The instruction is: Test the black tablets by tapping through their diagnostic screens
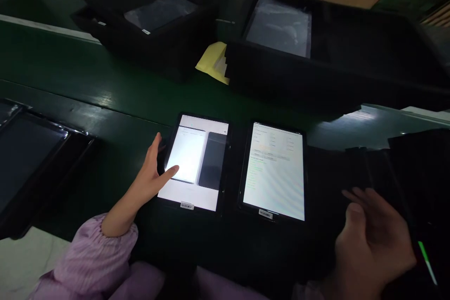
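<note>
Left hand (151,173) open, fingertip resting on a tablet (213,161) lying flat on a black mat (225,248), right hand (369,243) open and empty beside a second tablet (273,171); probably light, stiff, slippery glass, best taken by the edges.

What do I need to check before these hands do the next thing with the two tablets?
1. Left hand fingers on the left tablet's screen: ok.
2. Right tablet's screen lit: ok.
3. Barcode label on the left tablet and on the right tablet: ok.
4. Right hand off both tablets: ok.
5. Words on the right tablet's screen readable: cannot tell, too small.
</note>
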Motion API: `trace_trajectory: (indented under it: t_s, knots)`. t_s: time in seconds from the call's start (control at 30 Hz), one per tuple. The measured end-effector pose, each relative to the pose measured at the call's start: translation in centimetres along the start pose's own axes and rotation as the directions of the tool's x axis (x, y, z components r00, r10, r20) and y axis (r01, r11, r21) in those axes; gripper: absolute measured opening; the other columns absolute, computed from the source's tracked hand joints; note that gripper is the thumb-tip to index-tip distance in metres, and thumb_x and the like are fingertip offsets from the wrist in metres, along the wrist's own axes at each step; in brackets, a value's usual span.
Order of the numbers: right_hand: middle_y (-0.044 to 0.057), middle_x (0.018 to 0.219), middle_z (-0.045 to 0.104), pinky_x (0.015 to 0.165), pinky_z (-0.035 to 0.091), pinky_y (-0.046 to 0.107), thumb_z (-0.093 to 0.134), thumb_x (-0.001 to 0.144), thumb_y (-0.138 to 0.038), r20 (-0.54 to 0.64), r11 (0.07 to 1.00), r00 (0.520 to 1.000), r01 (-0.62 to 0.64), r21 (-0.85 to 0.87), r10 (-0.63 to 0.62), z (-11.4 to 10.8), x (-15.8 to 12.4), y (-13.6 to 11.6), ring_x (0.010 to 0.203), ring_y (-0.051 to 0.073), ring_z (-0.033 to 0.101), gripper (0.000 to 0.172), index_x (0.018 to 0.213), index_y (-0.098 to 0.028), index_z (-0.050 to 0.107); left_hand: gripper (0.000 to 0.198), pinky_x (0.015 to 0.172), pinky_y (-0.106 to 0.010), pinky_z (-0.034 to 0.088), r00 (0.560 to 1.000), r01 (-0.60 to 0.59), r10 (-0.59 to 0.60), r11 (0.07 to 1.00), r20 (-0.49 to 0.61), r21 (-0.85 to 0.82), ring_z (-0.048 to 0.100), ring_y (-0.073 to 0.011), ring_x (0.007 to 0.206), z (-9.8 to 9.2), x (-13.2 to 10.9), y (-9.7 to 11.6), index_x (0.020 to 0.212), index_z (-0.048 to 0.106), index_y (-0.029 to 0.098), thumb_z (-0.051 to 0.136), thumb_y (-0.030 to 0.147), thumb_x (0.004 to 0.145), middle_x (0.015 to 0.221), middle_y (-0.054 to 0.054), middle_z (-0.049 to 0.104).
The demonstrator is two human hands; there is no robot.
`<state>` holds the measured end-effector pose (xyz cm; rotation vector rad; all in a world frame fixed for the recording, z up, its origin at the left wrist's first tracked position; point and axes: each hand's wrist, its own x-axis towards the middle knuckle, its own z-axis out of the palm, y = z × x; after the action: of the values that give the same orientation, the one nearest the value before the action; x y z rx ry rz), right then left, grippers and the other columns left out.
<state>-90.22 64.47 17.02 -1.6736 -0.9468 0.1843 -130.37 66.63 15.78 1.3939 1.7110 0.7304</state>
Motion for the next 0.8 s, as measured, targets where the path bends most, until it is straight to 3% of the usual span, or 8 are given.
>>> trace_trajectory:
  t_s: [0.17,0.37,0.57,0.8]
  knots:
    - [0.017,0.115,0.077,0.104,0.053,0.064,0.072,0.077,-0.021,0.0,1.0,1.0,-0.026,-0.001,0.026,0.08,-0.17,-0.46,0.103,0.034,0.076,0.047,0.124,-0.013,0.074,0.108,0.118,-0.066,0.037,1.0,-0.019,0.02,0.999,-0.02,0.043,0.018,-0.0432,0.159,0.14,0.16,0.0,0.17,0.002,0.027,0.069,0.058,0.091,0.175,-0.02,0.012]
    - [0.017,0.116,0.076,0.104,0.053,0.064,0.071,0.079,-0.023,0.011,0.998,0.998,-0.054,-0.021,0.054,-0.11,-0.25,-0.71,0.105,0.035,0.075,0.047,0.125,-0.013,0.074,0.112,0.121,-0.065,0.031,1.0,0.013,-0.012,0.995,-0.011,0.096,0.014,-0.0426,0.16,0.22,0.15,0.43,0.17,0.002,0.027,0.072,0.06,0.088,0.175,-0.019,0.01]
    - [0.014,0.117,0.077,0.105,0.054,0.062,0.071,0.081,-0.024,0.015,0.997,0.997,-0.071,-0.043,0.072,-0.22,-0.39,-0.36,0.105,0.033,0.076,0.045,0.126,-0.017,0.074,0.107,0.124,-0.062,0.028,1.0,0.011,-0.011,1.0,0.009,0.014,0.011,-0.0387,0.161,0.29,0.02,0.14,0.17,0.002,0.029,0.068,0.059,0.092,0.177,-0.015,0.008]
    - [0.014,0.117,0.077,0.103,0.056,0.059,0.07,0.083,-0.025,0.031,0.996,0.997,-0.062,-0.061,0.064,-0.23,-0.41,-0.42,0.105,0.033,0.076,0.042,0.124,-0.019,0.075,0.104,0.123,-0.064,0.029,0.999,0.042,-0.042,0.999,0.015,0.032,0.009,-0.041,0.161,0.22,0.09,0.29,0.17,0.004,0.031,0.068,0.057,0.092,0.177,-0.014,0.008]
